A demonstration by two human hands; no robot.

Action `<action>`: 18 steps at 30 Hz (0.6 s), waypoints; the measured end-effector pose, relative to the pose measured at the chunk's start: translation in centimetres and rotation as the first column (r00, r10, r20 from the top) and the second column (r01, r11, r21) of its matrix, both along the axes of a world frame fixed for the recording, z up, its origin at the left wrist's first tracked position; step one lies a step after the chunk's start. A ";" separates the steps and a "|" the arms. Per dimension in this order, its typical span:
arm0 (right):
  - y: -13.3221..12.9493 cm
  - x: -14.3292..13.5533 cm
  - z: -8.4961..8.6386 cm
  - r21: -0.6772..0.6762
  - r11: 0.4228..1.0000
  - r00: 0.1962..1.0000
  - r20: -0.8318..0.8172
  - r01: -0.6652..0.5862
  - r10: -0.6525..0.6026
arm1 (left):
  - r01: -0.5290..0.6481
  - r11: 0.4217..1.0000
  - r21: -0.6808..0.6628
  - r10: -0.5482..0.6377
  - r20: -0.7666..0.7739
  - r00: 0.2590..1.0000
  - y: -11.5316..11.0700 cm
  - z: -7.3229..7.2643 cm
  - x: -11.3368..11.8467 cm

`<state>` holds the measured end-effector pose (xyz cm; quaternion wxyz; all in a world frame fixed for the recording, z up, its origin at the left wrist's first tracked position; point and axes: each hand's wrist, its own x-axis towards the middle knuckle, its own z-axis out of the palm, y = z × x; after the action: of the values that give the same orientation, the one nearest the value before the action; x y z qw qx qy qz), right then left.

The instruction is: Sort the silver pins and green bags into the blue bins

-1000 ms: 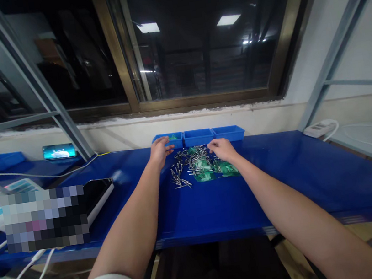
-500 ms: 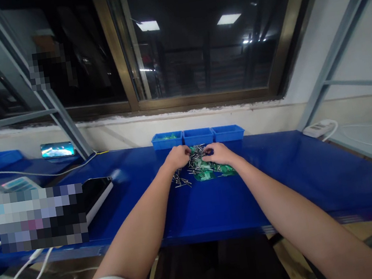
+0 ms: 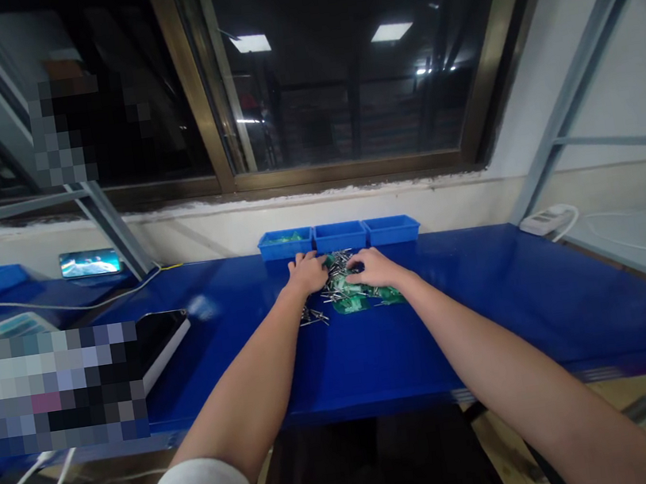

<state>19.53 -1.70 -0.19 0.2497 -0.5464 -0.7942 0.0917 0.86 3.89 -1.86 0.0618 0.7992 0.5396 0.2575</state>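
Note:
A pile of thin metal pins (image 3: 334,285), which look like rivets, lies mixed with green plastic pieces (image 3: 351,303) on the blue table. At the pile's left side is my left hand (image 3: 308,274), palm down with its fingers spread. A few more pins (image 3: 313,316) lie below that hand, apart from the main heap. Over the right side of the pile my right hand (image 3: 377,267) is curved, thumb and fingers apart, and I see nothing held between them. Some of the pile is hidden behind both hands.
Three blue bins stand in a row behind the pile; the left bin (image 3: 287,253) has green pieces in it. A lit phone (image 3: 89,263) leans at the back left. A dark-topped device (image 3: 162,341) lies left, and a white power strip (image 3: 542,220) sits at the right.
My left hand's fingers have spread out and lie flatter beside the pile. My right hand's thumb and fingers have opened slightly. The view has shifted a little.

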 end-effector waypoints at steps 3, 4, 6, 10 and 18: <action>-0.1 -0.1 0.1 -0.007 1.000 1.000 -0.002 0.001 -0.001 | 0.034 0.998 -0.044 -0.035 -0.014 0.999 0.3 -0.1 0.1; -0.2 -0.1 0.1 -0.009 1.000 1.000 0.000 0.001 -0.001 | 0.028 0.998 -0.055 -0.029 -0.027 0.999 0.3 -0.1 0.1; -0.2 -0.2 0.2 -0.012 1.000 1.000 0.012 0.000 0.000 | 0.011 0.998 -0.065 -0.013 -0.040 0.999 0.2 0.2 0.1; -0.3 -0.2 0.3 -0.015 1.000 0.999 0.048 0.003 -0.003 | 0.019 1.000 -0.022 -0.019 -0.042 0.999 -0.1 0.7 0.0; 0.0 0.0 0.1 0.020 0.999 1.000 0.000 -0.032 0.032 | 0.067 0.992 0.104 -0.060 -0.069 0.996 -0.6 0.8 -0.3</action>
<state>19.52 -1.72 -0.07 0.2539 -0.5312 -0.8036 0.0876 0.53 3.30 -1.11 0.0096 0.8261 0.5013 0.2573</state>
